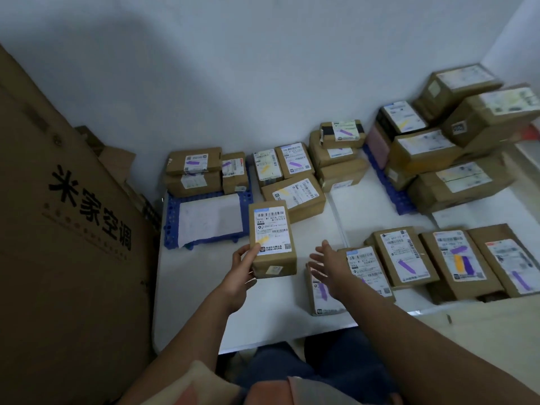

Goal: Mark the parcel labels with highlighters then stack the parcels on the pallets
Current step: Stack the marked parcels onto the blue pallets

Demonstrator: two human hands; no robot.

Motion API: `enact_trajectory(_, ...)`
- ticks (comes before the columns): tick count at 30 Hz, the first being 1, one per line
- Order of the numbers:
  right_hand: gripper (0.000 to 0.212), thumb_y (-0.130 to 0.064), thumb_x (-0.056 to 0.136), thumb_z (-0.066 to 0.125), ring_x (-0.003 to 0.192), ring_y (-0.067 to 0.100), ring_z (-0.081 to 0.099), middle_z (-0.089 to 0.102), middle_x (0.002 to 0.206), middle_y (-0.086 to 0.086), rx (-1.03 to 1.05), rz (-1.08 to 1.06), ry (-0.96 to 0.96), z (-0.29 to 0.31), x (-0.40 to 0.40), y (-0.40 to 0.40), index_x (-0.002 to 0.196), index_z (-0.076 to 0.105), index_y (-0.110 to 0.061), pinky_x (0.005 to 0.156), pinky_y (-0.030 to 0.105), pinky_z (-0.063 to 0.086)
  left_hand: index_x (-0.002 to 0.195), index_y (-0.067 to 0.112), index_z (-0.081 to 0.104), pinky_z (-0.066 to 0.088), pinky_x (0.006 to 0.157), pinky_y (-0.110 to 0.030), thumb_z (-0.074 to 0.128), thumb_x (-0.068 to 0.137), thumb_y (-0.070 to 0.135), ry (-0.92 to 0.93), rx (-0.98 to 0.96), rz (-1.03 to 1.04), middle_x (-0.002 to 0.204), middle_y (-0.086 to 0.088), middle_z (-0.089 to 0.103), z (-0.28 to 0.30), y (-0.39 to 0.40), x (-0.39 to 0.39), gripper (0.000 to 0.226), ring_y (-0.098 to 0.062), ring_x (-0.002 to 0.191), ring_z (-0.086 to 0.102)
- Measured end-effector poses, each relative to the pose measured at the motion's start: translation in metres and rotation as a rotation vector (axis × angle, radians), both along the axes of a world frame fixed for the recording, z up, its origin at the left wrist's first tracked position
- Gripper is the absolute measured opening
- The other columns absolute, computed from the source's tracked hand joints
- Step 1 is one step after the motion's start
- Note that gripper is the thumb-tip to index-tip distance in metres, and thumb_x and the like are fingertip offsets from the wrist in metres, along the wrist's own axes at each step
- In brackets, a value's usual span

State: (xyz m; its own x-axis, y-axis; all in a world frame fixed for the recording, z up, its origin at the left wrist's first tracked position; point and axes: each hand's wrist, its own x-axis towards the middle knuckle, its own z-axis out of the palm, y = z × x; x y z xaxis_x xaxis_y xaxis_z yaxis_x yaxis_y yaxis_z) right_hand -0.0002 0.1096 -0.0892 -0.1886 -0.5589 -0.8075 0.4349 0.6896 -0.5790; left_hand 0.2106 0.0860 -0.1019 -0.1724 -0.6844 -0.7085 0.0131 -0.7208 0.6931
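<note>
My left hand (244, 268) grips a brown parcel (273, 260) by its lower left corner, held above the white surface; its white label (272, 229) carries a yellow mark. My right hand (328, 266) hovers open beside it, fingers spread, over a parcel with a purple mark (321, 296). A blue pallet (172, 217) at the left bears a white sheet and several stacked parcels (194, 171) at its back. A second blue pallet (388, 185) at the right carries a taller stack (455, 141). No highlighter is in view.
A big cardboard carton (67, 229) with black print stands upright along the left. Several marked parcels (455, 258) lie in a row at the right front, more (292, 194) in the middle. Pale walls close off the back and right corner.
</note>
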Motion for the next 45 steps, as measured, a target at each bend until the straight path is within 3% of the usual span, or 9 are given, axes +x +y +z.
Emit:
enact_trajectory(3, 0.048, -0.039, 0.106, 0.034, 0.116, 0.026, 0.059, 0.058, 0.136, 0.013, -0.024, -0.093, 0.037, 0.008, -0.020, 0.000, 0.138, 0.049, -0.007, 0.095, 0.036, 0.047, 0.135, 0.038, 0.035, 0.036, 0.110, -0.039, 0.059, 0.090, 0.055, 0.039, -0.027, -0.045, 0.122, -0.001, 0.065, 0.013, -0.015, -0.021, 0.054, -0.019, 0.113, 0.060)
enact_trajectory(10, 0.047, -0.035, 0.107, 0.033, 0.118, 0.027, 0.060, 0.060, 0.132, 0.014, -0.115, -0.241, 0.110, 0.029, -0.076, -0.007, 0.137, 0.050, -0.004, 0.101, 0.037, 0.047, 0.138, 0.029, 0.039, 0.050, 0.090, -0.032, 0.067, 0.085, 0.051, 0.107, -0.099, -0.128, 0.124, -0.007, 0.066, 0.043, -0.051, -0.082, 0.065, -0.023, 0.114, 0.063)
enact_trajectory(23, 0.043, -0.039, 0.106, 0.036, 0.100, 0.021, 0.066, 0.068, 0.113, 0.008, -0.196, -0.352, 0.192, 0.067, -0.211, -0.076, 0.125, 0.057, -0.006, 0.087, 0.034, 0.053, 0.135, 0.025, 0.040, 0.056, 0.087, -0.034, 0.068, 0.086, 0.053, 0.051, -0.159, -0.259, 0.123, -0.004, 0.065, 0.098, -0.116, -0.240, 0.062, -0.022, 0.108, 0.067)
enact_trajectory(27, 0.042, -0.039, 0.105, 0.039, 0.096, 0.022, 0.066, 0.070, 0.109, 0.012, -0.204, -0.408, 0.204, 0.078, -0.266, -0.101, 0.119, 0.061, -0.007, 0.086, 0.036, 0.056, 0.136, 0.025, 0.038, 0.059, 0.081, -0.033, 0.070, 0.084, 0.054, 0.034, -0.200, -0.239, 0.122, -0.003, 0.065, 0.108, -0.143, -0.298, 0.067, -0.022, 0.107, 0.068)
enact_trajectory(31, 0.040, -0.041, 0.104, 0.039, 0.095, 0.025, 0.068, 0.071, 0.102, 0.007, -0.208, -0.423, 0.235, 0.086, -0.316, -0.124, 0.118, 0.063, -0.012, 0.081, 0.038, 0.057, 0.136, 0.025, 0.036, 0.057, 0.091, -0.044, 0.071, 0.083, 0.054, 0.026, -0.203, -0.187, 0.117, 0.001, 0.065, 0.118, -0.175, -0.358, 0.070, -0.021, 0.104, 0.068)
enact_trajectory(34, 0.041, -0.037, 0.105, 0.038, 0.097, 0.022, 0.067, 0.068, 0.108, 0.007, -0.228, -0.398, 0.265, 0.087, -0.345, -0.139, 0.126, 0.059, -0.009, 0.084, 0.034, 0.056, 0.134, 0.022, 0.034, 0.058, 0.087, -0.037, 0.068, 0.088, 0.048, 0.026, -0.192, -0.165, 0.113, 0.001, 0.065, 0.124, -0.192, -0.400, 0.063, -0.016, 0.095, 0.067)
enact_trajectory(37, 0.042, -0.039, 0.105, 0.037, 0.098, 0.018, 0.065, 0.067, 0.110, 0.006, -0.218, -0.345, 0.260, 0.087, -0.369, -0.149, 0.129, 0.057, -0.011, 0.088, 0.034, 0.054, 0.139, 0.022, 0.032, 0.057, 0.081, -0.032, 0.068, 0.088, 0.046, 0.015, -0.212, -0.142, 0.126, -0.004, 0.063, 0.122, -0.209, -0.436, 0.067, -0.016, 0.098, 0.066)
enact_trajectory(42, 0.043, -0.042, 0.105, 0.035, 0.097, 0.017, 0.065, 0.066, 0.107, 0.003, -0.218, -0.262, 0.192, 0.089, -0.389, -0.164, 0.131, 0.052, -0.013, 0.080, 0.030, 0.052, 0.142, 0.024, 0.030, 0.057, 0.090, -0.040, 0.069, 0.089, 0.044, -0.022, -0.213, -0.072, 0.139, -0.009, 0.053, 0.103, -0.236, -0.481, 0.070, -0.026, 0.114, 0.061)
enact_trajectory(45, 0.037, -0.042, 0.106, 0.034, 0.095, 0.016, 0.065, 0.065, 0.102, -0.001, -0.219, -0.249, 0.146, 0.090, -0.395, -0.167, 0.127, 0.053, -0.018, 0.077, 0.028, 0.051, 0.148, 0.023, 0.027, 0.057, 0.079, -0.030, 0.066, 0.094, 0.027, -0.037, -0.201, -0.084, 0.144, -0.009, 0.048, 0.091, -0.240, -0.497, 0.066, -0.024, 0.113, 0.060)
